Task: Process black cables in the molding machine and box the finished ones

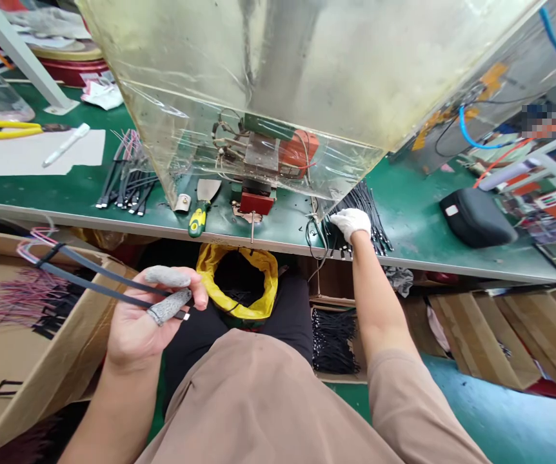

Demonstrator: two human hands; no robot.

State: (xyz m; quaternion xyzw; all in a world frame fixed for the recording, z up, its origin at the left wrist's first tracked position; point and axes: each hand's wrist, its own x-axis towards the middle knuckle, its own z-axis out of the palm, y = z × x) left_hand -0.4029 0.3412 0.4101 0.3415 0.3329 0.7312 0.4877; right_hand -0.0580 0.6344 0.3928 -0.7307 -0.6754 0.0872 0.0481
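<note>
My left hand (147, 316), with grey finger cots on two fingers, is closed around a flat dark cable (95, 287). A black tie binds the looped cable near its thin pink and white wire ends, and a small metal-tipped connector (185, 316) sticks out below the fingers. On the bench to the right, my right hand (353, 223) wears a white glove and rests on a pile of black cables (372, 219). Its fingers look curled, but their tips and anything in them are hidden. Between the hands, a red block with a thin rod (257, 203) sits beneath the machine's clear cover.
A yellow-lined bin (269, 303) stands between my knees. Cardboard boxes hold cables at left (72, 348) and below right (336, 377). A scraper (199, 216), another cable bunch (130, 180), yellow-handled pliers (7, 131) and a black case (476, 218) lie on the green bench.
</note>
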